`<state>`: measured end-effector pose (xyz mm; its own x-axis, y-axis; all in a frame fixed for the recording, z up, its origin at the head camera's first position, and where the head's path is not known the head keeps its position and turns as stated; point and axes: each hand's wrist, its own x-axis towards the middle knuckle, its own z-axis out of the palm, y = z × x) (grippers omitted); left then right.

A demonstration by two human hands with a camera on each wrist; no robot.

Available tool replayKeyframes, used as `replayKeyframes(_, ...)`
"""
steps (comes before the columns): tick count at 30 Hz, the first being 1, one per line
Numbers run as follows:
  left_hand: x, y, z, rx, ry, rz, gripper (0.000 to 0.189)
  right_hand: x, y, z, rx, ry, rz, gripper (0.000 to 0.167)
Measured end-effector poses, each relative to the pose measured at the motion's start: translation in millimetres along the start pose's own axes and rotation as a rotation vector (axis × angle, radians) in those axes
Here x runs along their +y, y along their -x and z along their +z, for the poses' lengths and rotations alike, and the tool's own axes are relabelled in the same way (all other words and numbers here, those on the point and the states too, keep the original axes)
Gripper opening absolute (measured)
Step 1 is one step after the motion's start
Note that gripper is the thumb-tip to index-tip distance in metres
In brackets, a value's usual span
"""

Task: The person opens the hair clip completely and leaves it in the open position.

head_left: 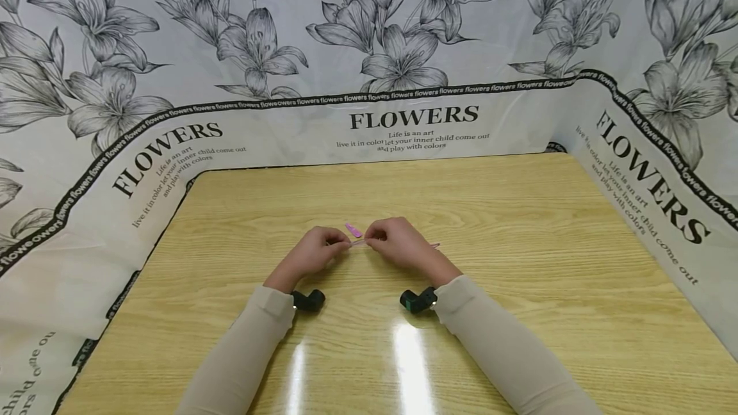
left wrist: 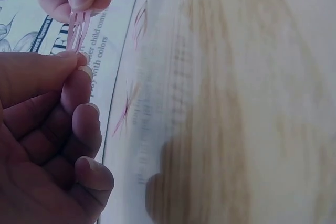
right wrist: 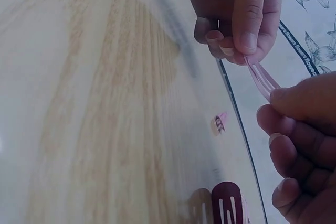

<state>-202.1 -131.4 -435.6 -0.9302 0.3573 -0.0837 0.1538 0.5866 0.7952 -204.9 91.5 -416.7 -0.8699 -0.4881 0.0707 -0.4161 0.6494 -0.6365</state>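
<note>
Between the two hands stretches a pale pink snap hair clip (left wrist: 79,31), slotted along its length and slightly bowed in the right wrist view. My left hand (head_left: 319,250) pinches one end with thumb and forefinger, its other fingers loosely curled. The opposite end is pinched by my right hand (head_left: 398,242). Just beyond the fingertips, a brighter pink hair clip (head_left: 353,230) lies on the table. A dark red snap clip (right wrist: 227,203) lies below the right hand in the right wrist view.
The wooden table (head_left: 507,210) has a white flower-printed cloth (head_left: 415,139) standing round its back and sides. Thin pink pieces (left wrist: 125,111) lie on the table in the left wrist view. Black wrist cameras (head_left: 309,300) hang under both wrists.
</note>
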Motion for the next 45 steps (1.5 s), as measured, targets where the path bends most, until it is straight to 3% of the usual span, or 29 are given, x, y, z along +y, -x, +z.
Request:
replayKeyframes(7,2.8,-1.7,3.3,0.018,0.037,0.016,0.016,5,4.9,-6,0.003,-0.028,-0.02,0.012)
replayKeyframes(13,8.0,-2.5,7.9,0.037,0.057,0.035,0.016,8,9.7,-11,-0.01,-0.1,0.016,0.015)
replayKeyframes(20,11.8,-4.3,13.3,0.049,0.113,0.064,0.017,10,13.6,-15,0.042,-0.099,0.02,0.011)
replayKeyframes(36,15.7,-5.1,22.5,0.074,0.247,0.056,0.021,18,17.8,-17,0.067,-0.162,0.036,0.01)
replayKeyframes(45,15.5,-5.4,26.3,0.1,0.244,0.094,0.019,19,20.6,-19,0.063,-0.171,0.037,0.012)
